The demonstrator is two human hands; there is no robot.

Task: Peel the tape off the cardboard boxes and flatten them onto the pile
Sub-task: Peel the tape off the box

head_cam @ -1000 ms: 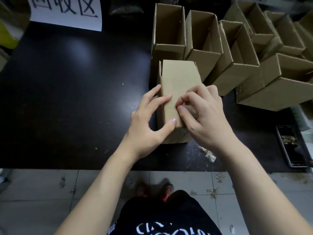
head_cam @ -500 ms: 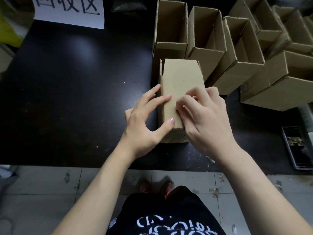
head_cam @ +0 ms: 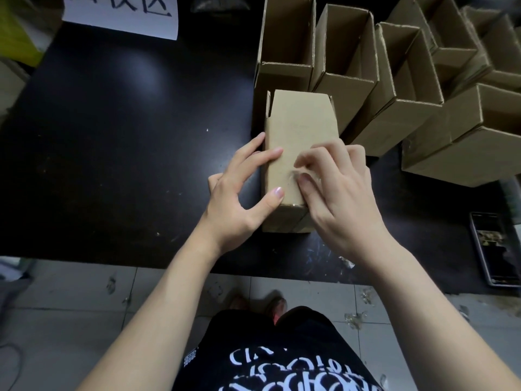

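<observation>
On glossy table (head_cam: 118,153), cardboard box (head_cam: 298,122), clear tape (head_cam: 293,174)

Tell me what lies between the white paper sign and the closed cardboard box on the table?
Only bare black tabletop, seen in the head view; nothing stands between the paper sign and the closed cardboard box.

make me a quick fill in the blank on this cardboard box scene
The closed brown cardboard box lies on a ____ table. Fingers of the right hand pick at the clear ____ on its top. The left hand steadies the box from its ____ side. The row of brown cardboard boxes behind has ____ tops.
Missing: black; tape; left; open.
</observation>
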